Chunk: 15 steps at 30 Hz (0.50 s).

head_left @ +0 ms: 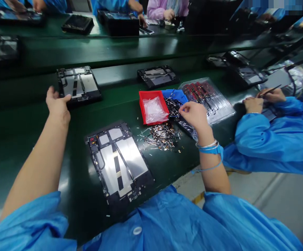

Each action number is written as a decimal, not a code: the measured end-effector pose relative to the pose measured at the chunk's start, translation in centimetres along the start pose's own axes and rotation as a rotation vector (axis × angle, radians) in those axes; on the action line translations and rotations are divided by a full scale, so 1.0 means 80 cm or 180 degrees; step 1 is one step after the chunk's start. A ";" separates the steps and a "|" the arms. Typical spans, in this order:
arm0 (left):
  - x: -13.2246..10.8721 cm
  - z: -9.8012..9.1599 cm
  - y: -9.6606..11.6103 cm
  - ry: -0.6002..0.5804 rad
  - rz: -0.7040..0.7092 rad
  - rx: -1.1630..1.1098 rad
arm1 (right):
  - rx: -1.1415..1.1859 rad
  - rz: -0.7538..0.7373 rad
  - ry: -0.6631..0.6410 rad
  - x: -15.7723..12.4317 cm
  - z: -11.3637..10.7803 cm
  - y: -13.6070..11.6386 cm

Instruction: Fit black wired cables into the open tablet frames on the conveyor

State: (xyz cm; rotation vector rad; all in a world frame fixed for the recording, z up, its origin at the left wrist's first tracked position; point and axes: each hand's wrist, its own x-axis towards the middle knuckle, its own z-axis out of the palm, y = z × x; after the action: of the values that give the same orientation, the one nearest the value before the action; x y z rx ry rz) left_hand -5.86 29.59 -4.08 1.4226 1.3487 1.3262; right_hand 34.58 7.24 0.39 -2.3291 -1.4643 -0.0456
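My left hand [58, 104] grips the near left corner of an opened tablet [88, 83] at the upper left, thumb on its edge. My right hand [195, 114] is over the right side of a blue bin [179, 94] of small black parts, its thumb and fingertips pinched together; anything between them is too small to make out. Directly in front of me another opened tablet [133, 157] lies flat, its silver plates and cables showing. A red bin [153, 108] with clear plastic pieces adjoins the blue one. Loose small strips [163, 136] are heaped before the bins.
Right of the bins lies a clear tray [212, 99] of red and black cables. Another tablet [158, 76] sits behind them. A co-worker's hands [254, 104] and blue sleeves are at the right; other people work across the green bench [62, 47].
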 end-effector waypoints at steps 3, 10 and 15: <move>-0.021 0.002 0.013 0.0604 -0.0018 0.0213 | 0.0853 0.0270 0.0175 0.000 -0.006 0.006; -0.145 0.013 0.067 -0.0155 0.0343 0.0139 | 0.1193 0.0606 0.0828 -0.015 -0.017 -0.021; -0.252 0.036 0.100 -0.1513 0.0556 -0.0101 | 0.2060 -0.0021 0.0662 -0.067 0.000 -0.086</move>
State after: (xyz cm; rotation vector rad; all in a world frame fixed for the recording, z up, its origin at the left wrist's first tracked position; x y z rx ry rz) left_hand 0.42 8.98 -0.47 1.7287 0.9026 1.0177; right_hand 26.13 5.27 1.26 -1.7371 -1.1617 0.1575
